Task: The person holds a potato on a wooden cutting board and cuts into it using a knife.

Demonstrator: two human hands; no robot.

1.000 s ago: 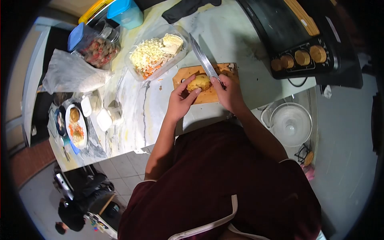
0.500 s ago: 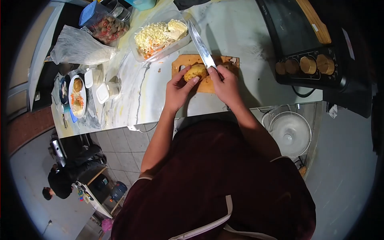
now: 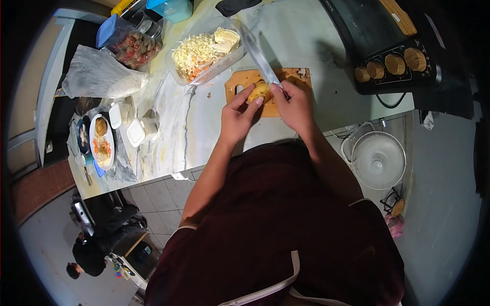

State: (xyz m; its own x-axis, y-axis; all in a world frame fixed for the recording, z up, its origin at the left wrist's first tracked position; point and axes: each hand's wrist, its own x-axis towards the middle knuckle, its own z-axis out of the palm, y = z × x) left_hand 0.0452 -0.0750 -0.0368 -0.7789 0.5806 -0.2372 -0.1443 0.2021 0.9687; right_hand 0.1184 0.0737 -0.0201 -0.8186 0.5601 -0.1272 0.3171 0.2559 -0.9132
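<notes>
A yellowish potato (image 3: 260, 92), with some brown skin showing, is gripped in my left hand (image 3: 238, 115) above the cutting board. My right hand (image 3: 295, 105) is closed round the handle of a knife (image 3: 261, 60). The blade points away from me and its base lies close beside the potato; whether it touches cannot be made out. Under both hands is the wooden cutting board (image 3: 235, 81), with dark scraps on its right part. Just beyond the board stands a clear plastic container (image 3: 210, 74) of shredded cabbage, carrot and a pale chunk.
Left on the counter are a plastic bag (image 3: 99, 71), a blue-lidded tub (image 3: 130, 43), two white-lidded containers (image 3: 136, 133) and an oval plate (image 3: 111, 155) of food. A black appliance (image 3: 393, 71) with wooden knobs stands right. A fan (image 3: 378, 159) is below; another person (image 3: 92, 256) is lower left.
The potato has turned in my left hand and shows more pale flesh. The knife has shifted slightly right and down, still in my right hand. My view has tilted a little.
</notes>
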